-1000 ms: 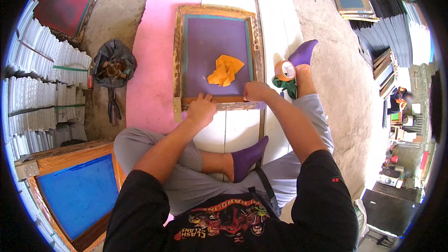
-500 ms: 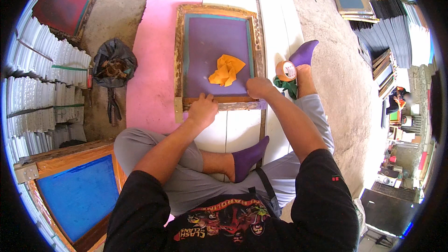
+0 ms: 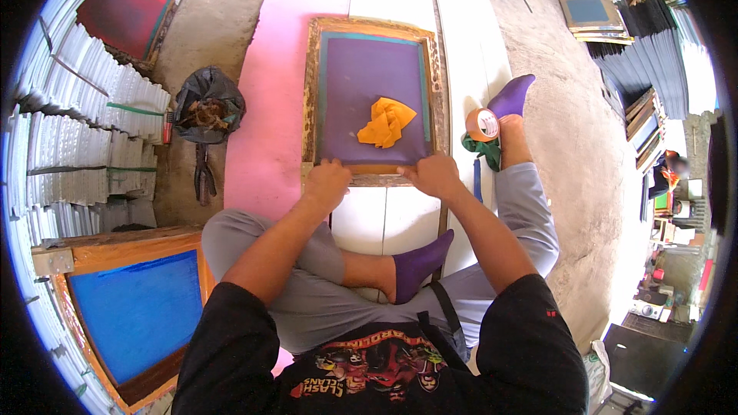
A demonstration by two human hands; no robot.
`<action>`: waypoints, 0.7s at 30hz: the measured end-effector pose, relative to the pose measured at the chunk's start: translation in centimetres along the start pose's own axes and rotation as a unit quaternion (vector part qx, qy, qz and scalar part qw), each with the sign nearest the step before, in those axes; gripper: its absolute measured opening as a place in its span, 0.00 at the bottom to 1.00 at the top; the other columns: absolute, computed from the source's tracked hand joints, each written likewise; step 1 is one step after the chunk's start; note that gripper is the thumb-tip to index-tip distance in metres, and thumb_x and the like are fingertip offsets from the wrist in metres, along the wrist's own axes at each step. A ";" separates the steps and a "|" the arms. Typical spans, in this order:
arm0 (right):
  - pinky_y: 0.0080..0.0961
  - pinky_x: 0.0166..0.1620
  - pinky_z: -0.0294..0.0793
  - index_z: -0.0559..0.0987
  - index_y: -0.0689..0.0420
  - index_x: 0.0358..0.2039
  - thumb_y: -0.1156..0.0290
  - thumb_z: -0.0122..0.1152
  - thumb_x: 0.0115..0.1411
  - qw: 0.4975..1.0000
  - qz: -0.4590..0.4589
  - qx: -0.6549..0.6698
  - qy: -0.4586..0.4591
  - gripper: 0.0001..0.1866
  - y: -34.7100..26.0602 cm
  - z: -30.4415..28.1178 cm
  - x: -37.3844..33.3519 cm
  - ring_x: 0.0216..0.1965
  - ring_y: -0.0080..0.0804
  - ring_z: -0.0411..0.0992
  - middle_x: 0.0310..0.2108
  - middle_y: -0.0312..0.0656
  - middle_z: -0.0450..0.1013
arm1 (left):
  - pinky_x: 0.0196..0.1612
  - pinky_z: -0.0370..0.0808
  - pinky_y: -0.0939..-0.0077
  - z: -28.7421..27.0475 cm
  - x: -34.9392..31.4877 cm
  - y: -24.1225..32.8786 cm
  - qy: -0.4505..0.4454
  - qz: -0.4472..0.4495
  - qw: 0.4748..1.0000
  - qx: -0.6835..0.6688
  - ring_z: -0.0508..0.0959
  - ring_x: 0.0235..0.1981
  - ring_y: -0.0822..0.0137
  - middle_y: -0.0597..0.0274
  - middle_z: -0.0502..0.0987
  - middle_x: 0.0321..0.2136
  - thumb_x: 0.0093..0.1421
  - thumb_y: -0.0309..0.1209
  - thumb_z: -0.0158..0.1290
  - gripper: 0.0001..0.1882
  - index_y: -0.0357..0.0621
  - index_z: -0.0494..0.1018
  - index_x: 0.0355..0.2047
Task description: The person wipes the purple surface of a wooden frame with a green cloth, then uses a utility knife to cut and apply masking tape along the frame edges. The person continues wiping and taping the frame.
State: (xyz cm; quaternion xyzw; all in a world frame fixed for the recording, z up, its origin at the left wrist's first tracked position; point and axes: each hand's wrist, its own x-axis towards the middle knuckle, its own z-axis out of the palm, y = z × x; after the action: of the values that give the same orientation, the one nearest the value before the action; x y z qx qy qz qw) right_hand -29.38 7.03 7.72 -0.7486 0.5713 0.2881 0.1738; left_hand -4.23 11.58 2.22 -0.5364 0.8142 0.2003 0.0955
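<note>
A wooden screen-printing frame (image 3: 313, 92) with purple mesh (image 3: 361, 69) and a teal inner border lies on pink and white boards in front of me. On the mesh rests a crumpled orange cloth (image 3: 386, 123), touched by neither hand. My left hand (image 3: 328, 184) is closed over the frame's near edge by its left corner. Toward the right corner of that same edge, my right hand (image 3: 433, 176) grips the wood, its thumb pointing inward along the bar. The undersides of both grips are hidden.
A tape roll (image 3: 482, 124) and a green cloth (image 3: 481, 150) lie beside my right foot. At left are a black plastic bag (image 3: 209, 105), stacked white sheets (image 3: 69, 157) and a blue-meshed frame (image 3: 138, 307). Dark sheets (image 3: 649, 69) are piled at far right.
My left hand has slid left toward the frame's near-left corner. My right hand has come nearer me, from the right side onto the near edge. The whole view has shifted slightly.
</note>
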 end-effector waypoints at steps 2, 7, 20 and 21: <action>0.49 0.53 0.74 0.87 0.59 0.40 0.29 0.48 0.63 0.996 -0.058 -0.041 0.051 0.42 -1.3 0.7 -1.1 0.48 0.53 0.77 0.37 0.52 0.82 | 0.47 0.83 0.62 -0.2 -0.3 -0.2 -0.010 0.001 1.000 0.010 0.81 0.47 0.52 0.52 0.80 0.43 0.54 0.40 0.68 0.19 0.40 0.82 0.41; 0.48 0.53 0.72 0.84 0.62 0.43 0.32 0.58 0.58 0.980 -0.112 0.046 0.156 0.39 -5.5 3.6 -0.2 0.51 0.48 0.74 0.46 0.50 0.77 | 0.46 0.82 0.62 -0.4 -0.6 -0.8 0.011 0.020 1.000 -0.004 0.81 0.46 0.51 0.51 0.81 0.41 0.55 0.39 0.68 0.18 0.41 0.83 0.41; 0.45 0.52 0.72 0.82 0.61 0.43 0.56 0.67 0.50 0.946 -0.179 0.138 0.233 0.25 -13.9 4.5 2.0 0.52 0.45 0.71 0.45 0.47 0.75 | 0.43 0.79 0.48 -0.6 -2.5 -7.2 0.067 -0.237 0.940 -0.237 0.83 0.39 0.38 0.38 0.82 0.34 0.63 0.43 0.61 0.21 0.33 0.81 0.36; 0.45 0.52 0.72 0.82 0.61 0.43 0.57 0.67 0.49 0.945 -0.183 0.144 0.231 0.24 -14.4 4.3 2.1 0.51 0.46 0.71 0.44 0.47 0.75 | 0.43 0.79 0.48 -0.6 -2.4 -7.2 0.067 -0.235 0.940 -0.238 0.83 0.39 0.39 0.38 0.82 0.33 0.63 0.44 0.61 0.21 0.33 0.81 0.36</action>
State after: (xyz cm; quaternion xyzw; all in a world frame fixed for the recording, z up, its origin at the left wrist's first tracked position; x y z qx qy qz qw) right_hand -16.25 12.12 2.14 -0.8531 0.4845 -0.0154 0.1927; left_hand 3.38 10.89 2.03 -0.7317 0.5979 0.3242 -0.0453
